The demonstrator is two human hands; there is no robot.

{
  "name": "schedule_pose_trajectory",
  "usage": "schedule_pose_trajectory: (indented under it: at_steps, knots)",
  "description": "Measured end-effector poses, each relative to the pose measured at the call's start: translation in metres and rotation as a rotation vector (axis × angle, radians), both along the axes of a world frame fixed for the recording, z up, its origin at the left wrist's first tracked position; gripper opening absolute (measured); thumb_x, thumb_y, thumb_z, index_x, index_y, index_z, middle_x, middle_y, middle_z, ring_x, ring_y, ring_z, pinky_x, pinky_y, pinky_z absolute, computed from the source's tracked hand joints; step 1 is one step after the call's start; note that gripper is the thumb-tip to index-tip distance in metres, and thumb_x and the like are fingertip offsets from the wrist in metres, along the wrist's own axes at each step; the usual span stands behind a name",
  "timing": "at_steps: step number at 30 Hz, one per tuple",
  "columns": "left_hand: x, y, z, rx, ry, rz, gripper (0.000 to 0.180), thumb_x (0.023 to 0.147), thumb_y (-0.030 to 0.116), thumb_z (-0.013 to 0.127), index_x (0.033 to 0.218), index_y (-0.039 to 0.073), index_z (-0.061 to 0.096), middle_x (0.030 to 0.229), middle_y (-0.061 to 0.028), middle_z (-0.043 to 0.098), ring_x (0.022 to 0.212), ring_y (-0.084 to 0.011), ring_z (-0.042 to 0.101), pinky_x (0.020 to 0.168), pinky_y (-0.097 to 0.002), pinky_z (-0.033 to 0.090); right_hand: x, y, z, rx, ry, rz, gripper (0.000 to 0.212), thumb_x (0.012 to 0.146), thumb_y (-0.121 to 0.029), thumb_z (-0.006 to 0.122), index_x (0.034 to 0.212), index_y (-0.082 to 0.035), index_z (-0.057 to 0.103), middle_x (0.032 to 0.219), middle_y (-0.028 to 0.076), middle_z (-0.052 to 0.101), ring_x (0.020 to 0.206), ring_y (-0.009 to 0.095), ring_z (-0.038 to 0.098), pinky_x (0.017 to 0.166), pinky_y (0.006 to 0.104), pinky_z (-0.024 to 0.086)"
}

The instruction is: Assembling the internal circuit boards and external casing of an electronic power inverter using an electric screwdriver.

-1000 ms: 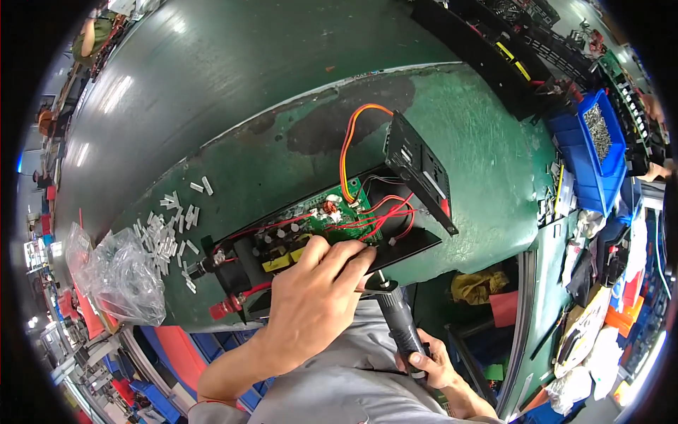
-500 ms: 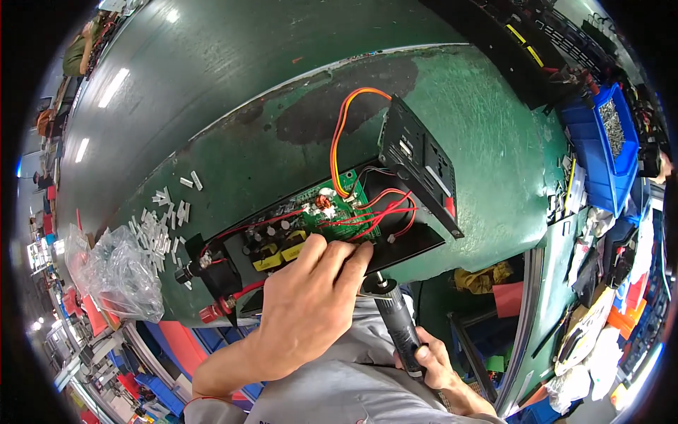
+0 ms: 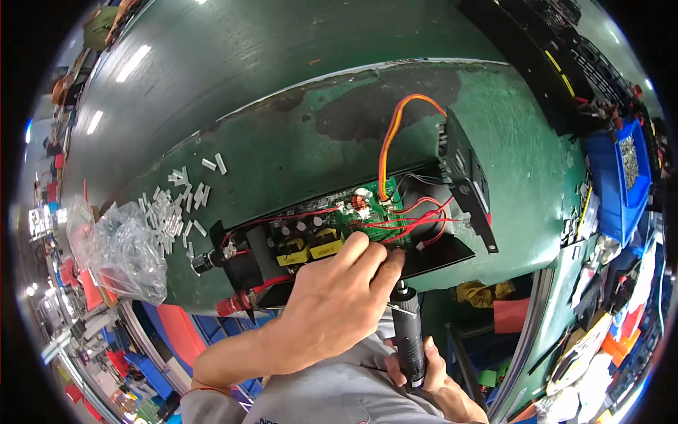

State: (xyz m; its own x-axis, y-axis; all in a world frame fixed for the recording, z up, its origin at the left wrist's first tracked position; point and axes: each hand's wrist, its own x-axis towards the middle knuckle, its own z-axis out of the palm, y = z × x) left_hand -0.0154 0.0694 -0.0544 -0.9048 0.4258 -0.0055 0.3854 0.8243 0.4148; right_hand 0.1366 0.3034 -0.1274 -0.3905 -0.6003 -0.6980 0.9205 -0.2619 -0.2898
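A long black metal case (image 3: 443, 257) lies on the green bench, holding a green circuit board (image 3: 381, 218) with yellow-wrapped transformers (image 3: 326, 248). My left hand (image 3: 339, 300) is closed at the case's near edge, its fingertips over the board's near side; whatever they pinch is hidden. From below, my right hand (image 3: 432, 369) grips a black electric screwdriver (image 3: 407, 332), pointing up at the near wall beside the left fingers. Its tip meets or nearly meets the wall; I cannot tell which. A black end panel (image 3: 466, 175) stands tilted at the right, joined by red, orange and yellow wires (image 3: 387, 145).
White plastic strips (image 3: 166, 215) lie scattered at the left, beside a crumpled clear plastic bag (image 3: 127, 251). A red terminal (image 3: 229, 306) sticks out from the case's left end. On the right stand a blue bin (image 3: 621, 191) of small metal parts and several dark panels (image 3: 522, 63).
The case, both hands and the screwdriver appear shifted rightward in the picture, along with the bench. The screwdriver now stands more upright. The left hand keeps its place on the case.
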Motion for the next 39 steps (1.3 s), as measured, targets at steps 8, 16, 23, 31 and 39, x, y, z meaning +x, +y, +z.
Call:
schedule_pose_trajectory:
  at_steps: [8,16,23,31,39]
  knots:
    - [0.003,-0.008,-0.001,0.079,0.019,-0.043,0.035,0.073,0.007,0.069,0.107,0.001,0.068,0.089,-0.0036,0.058,0.088,-0.0195,0.058,0.056,-0.0308,0.051,0.014,-0.003,-0.03,-0.78,-0.351,-0.24,0.08,0.104,-0.064,0.018,0.149,-0.004,0.046,0.052,0.004,0.05,0.046,0.017,0.041,0.059,0.0306,0.038]
    - [0.005,-0.009,-0.002,-0.004,0.033,-0.059,0.024,0.079,0.012,0.065,0.101,0.002,0.069,0.091,-0.0034,0.063,0.098,-0.0182,0.061,0.057,-0.0302,0.055,0.006,0.024,-0.006,0.211,0.289,0.147,0.095,0.099,-0.076,0.022,0.145,0.005,0.044,0.076,0.009,0.061,0.063,0.018,0.057,0.065,0.03,0.047]
    - [0.033,-0.007,0.014,0.332,0.312,0.136,0.031,0.078,0.017,0.081,0.106,0.011,0.069,0.099,0.002,0.068,0.076,-0.0139,0.062,0.054,-0.0268,0.049,0.007,0.04,0.008,0.713,0.656,-0.196,0.081,0.091,-0.074,0.043,0.119,0.002,0.053,0.07,0.006,0.058,0.055,0.016,0.054,0.053,0.0282,0.043]
    - [0.081,-0.132,0.029,0.415,0.6,0.567,0.011,0.083,0.0,0.073,0.082,0.009,0.067,0.078,-0.0051,0.069,0.062,-0.0194,0.064,0.057,-0.0312,0.051,-0.082,0.07,0.036,1.26,1.019,-0.023,0.065,0.09,-0.022,0.073,0.145,0.003,0.047,0.092,0.006,0.064,0.074,0.013,0.058,0.066,0.025,0.046]
    - [0.132,-0.221,-0.045,0.187,0.283,1.055,0.021,0.088,0.003,0.073,0.108,0.01,0.073,0.096,-0.0062,0.069,0.075,-0.0212,0.069,0.068,-0.0298,0.055,-0.17,0.037,0.069,1.69,1.728,0.11,0.03,0.098,-0.008,0.063,0.126,0.001,0.063,0.116,0.014,0.063,0.097,0.024,0.059,0.084,0.035,0.049]
